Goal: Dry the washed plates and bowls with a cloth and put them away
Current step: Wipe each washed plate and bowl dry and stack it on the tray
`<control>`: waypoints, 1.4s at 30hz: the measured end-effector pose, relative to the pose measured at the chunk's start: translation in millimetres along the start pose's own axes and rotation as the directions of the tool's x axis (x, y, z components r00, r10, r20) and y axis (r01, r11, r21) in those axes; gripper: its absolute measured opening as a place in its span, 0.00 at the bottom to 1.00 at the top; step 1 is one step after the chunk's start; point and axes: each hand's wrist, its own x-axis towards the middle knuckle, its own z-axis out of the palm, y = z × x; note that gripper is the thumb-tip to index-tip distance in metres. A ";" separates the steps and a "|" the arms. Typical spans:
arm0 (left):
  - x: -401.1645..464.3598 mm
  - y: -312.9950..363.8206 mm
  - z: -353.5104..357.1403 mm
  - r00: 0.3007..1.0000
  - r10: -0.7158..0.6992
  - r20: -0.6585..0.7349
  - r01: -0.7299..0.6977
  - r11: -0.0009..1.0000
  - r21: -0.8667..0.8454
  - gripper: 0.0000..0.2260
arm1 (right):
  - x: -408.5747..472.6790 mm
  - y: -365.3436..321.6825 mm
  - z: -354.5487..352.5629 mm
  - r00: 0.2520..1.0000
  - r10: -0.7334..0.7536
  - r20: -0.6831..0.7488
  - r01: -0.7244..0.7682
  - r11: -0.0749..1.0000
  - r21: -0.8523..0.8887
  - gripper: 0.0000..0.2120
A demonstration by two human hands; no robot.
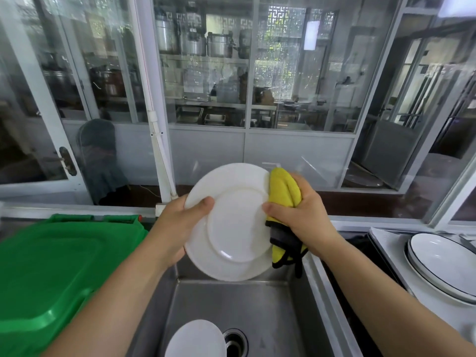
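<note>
Plate (233, 222) hangs tilted over the sink (257, 318), underside facing us, left hand (180, 225) gripping its left rim, right hand (298, 210) pinching the yellow cloth (283, 189) around the right rim.

The plate (231, 228) looks like glossy white ceramic, smooth, with a bright highlight. The cloth (283, 191) is soft yellow fabric, matt, with dark stitched edging. The sink (257, 305) is brushed steel, dully reflective. At its left edge, the bin lid (51, 266) is shiny green plastic.
</note>
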 end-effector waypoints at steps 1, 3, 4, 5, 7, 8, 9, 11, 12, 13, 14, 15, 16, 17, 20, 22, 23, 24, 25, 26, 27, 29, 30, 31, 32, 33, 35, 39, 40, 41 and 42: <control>-0.1 -1.1 0.4 1.000 0.016 -0.019 -0.016 1.000 -0.018 0.10 | 2.9 -5.2 -0.9 0.998 -0.053 0.018 0.054 0.994 -0.091 0.29; -0.3 -1.8 1.9 0.997 0.033 -0.071 -0.038 0.997 -0.064 0.07 | 9.5 -14.4 -1.5 0.989 -0.131 0.074 0.145 0.961 -0.236 0.30; 0.1 -0.7 2.2 0.994 0.038 -0.103 -0.048 0.995 -0.093 0.06 | 12.7 -18.1 -1.1 0.984 -0.144 0.100 0.166 0.948 -0.271 0.30; 1.2 0.7 1.5 0.990 0.042 -0.132 -0.058 0.991 -0.122 0.06 | 14.9 -20.6 -1.0 0.983 -0.146 0.112 0.172 0.944 -0.283 0.30; 4.4 3.9 -1.1 0.984 0.046 -0.172 -0.076 0.983 -0.170 0.07 | 14.7 -21.6 -0.1 0.984 -0.143 0.110 0.167 0.950 -0.264 0.27; 6.4 5.2 -2.2 0.980 0.047 -0.192 -0.084 0.978 -0.191 0.08 | 11.7 -20.3 1.5 0.984 -0.142 0.109 0.165 0.955 -0.247 0.25; 7.7 5.5 -4.1 0.976 0.048 -0.214 -0.096 0.970 -0.222 0.09 | 7.1 -17.8 4.4 0.985 -0.140 0.104 0.161 0.958 -0.238 0.24; 10.5 4.2 -6.2 0.967 0.039 -0.252 -0.119 0.943 -0.311 0.11 | -4.1 -9.4 13.5 0.988 -0.130 0.085 0.149 0.945 -0.290 0.25; 11.4 2.8 -6.3 0.963 0.029 -0.269 -0.125 0.930 -0.346 0.12 | -10.7 -4.1 19.6 0.989 -0.129 0.072 0.147 0.921 -0.360 0.28; 11.9 0.5 -6.4 0.958 0.022 -0.286 -0.131 0.920 -0.370 0.13 | -17.6 0.6 26.6 0.988 -0.143 0.057 0.153 0.877 -0.456 0.29; 12.1 -2.4 -6.2 0.952 0.014 -0.305 -0.139 0.910 -0.390 0.14 | -24.3 4.1 33.7 0.983 -0.177 0.038 0.168 0.813 -0.558 0.30; 12.4 -5.5 -6.3 0.946 0.002 -0.324 -0.142 0.902 -0.407 0.15 | -31.2 6.5 40.3 0.975 -0.222 0.018 0.181 0.742 -0.645 0.30; 12.8 -8.4 -6.8 0.940 -0.019 -0.342 -0.136 0.896 -0.423 0.16 | -38.2 7.7 47.0 0.964 -0.266 0.002 0.189 0.679 -0.710 0.29; 13.5 -11.2 -7.7 0.934 -0.050 -0.353 -0.119 0.890 -0.440 0.17 | -45.4 7.9 53.8 0.954 -0.301 -0.003 0.196 0.626 -0.755 0.29; 15.6 -19.3 -8.0 0.923 -0.156 -0.351 -0.041 0.869 -0.493 0.16 | -62.6 8.1 73.3 0.933 -0.354 0.068 0.247 0.490 -0.836 0.29; 16.8 -25.2 -5.5 0.921 -0.191 -0.339 -0.005 0.866 -0.500 0.15 | -69.7 8.9 84.0 0.917 -0.373 0.142 0.301 0.410 -0.861 0.29; 16.9 -28.6 -4.1 0.927 -0.194 -0.320 0.008 0.865 -0.502 0.16 | -71.7 8.3 89.1 0.906 -0.383 0.179 0.330 0.377 -0.865 0.29; 16.6 -31.9 -2.7 0.933 -0.200 -0.298 0.022 0.860 -0.510 0.16 | -72.8 7.8 93.9 0.894 -0.394 0.214 0.361 0.347 -0.866 0.28; 16.3 -35.3 -2.6 0.936 -0.216 -0.277 0.044 0.855 -0.517 0.16 | -73.3 7.6 98.6 0.880 -0.406 0.245 0.390 0.324 -0.862 0.28; 15.9 -38.3 -2.3 0.935 -0.240 -0.261 0.071 0.849 -0.524 0.15 | -73.8 7.8 102.6 0.869 -0.415 0.269 0.413 0.311 -0.856 0.27; 15.7 -41.5 -2.4 0.932 -0.262 -0.251 0.095 0.844 -0.528 0.15 | -74.7 8.9 105.0 0.862 -0.421 0.282 0.427 0.306 -0.851 0.27; 16.6 -47.0 -2.1 0.931 -0.275 -0.240 0.114 0.845 -0.523 0.15 | -77.4 13.2 102.8 0.860 -0.416 0.297 0.438 0.299 -0.848 0.27; 17.7 -49.9 -1.7 0.936 -0.265 -0.233 0.113 0.850 -0.514 0.15 | -79.6 16.1 98.4 0.862 -0.403 0.307 0.439 0.294 -0.849 0.27; 19.0 -53.4 -1.4 0.942 -0.252 -0.220 0.111 0.856 -0.504 0.14 | -83.1 19.5 92.4 0.867 -0.384 0.316 0.439 0.289 -0.851 0.27; 20.0 -56.3 -0.6 0.949 -0.244 -0.201 0.116 0.861 -0.496 0.13 | -87.7 23.3 85.1 0.875 -0.364 0.320 0.432 0.288 -0.855 0.27; 21.3 -59.9 0.3 0.954 -0.238 -0.184 0.124 0.868 -0.482 0.13 | -93.3 26.6 76.8 0.886 -0.344 0.313 0.417 0.293 -0.860 0.26; 22.3 -67.1 4.3 0.960 -0.228 -0.162 0.134 0.883 -0.450 0.12 | -104.7 31.8 57.8 0.914 -0.296 0.277 0.367 0.313 -0.876 0.27; 19.9 -79.9 21.0 0.975 -0.182 -0.130 0.120 0.917 -0.381 0.04 | -118.9 32.9 21.1 0.969 -0.192 0.153 0.218 0.384 -0.897 0.30; 18.6 -82.6 27.7 0.979 -0.170 -0.114 0.119 0.927 -0.356 0.05 | -119.7 32.3 13.1 0.978 -0.169 0.120 0.179 0.400 -0.899 0.30; 17.3 -85.8 34.8 0.982 -0.158 -0.100 0.117 0.937 -0.328 0.05 | -120.0 32.3 5.2 0.985 -0.148 0.084 0.139 0.417 -0.898 0.29; 15.6 -87.6 42.6 0.985 -0.148 -0.084 0.116 0.946 -0.302 0.05 | -120.1 32.7 -3.1 0.991 -0.130 0.044 0.096 0.432 -0.897 0.28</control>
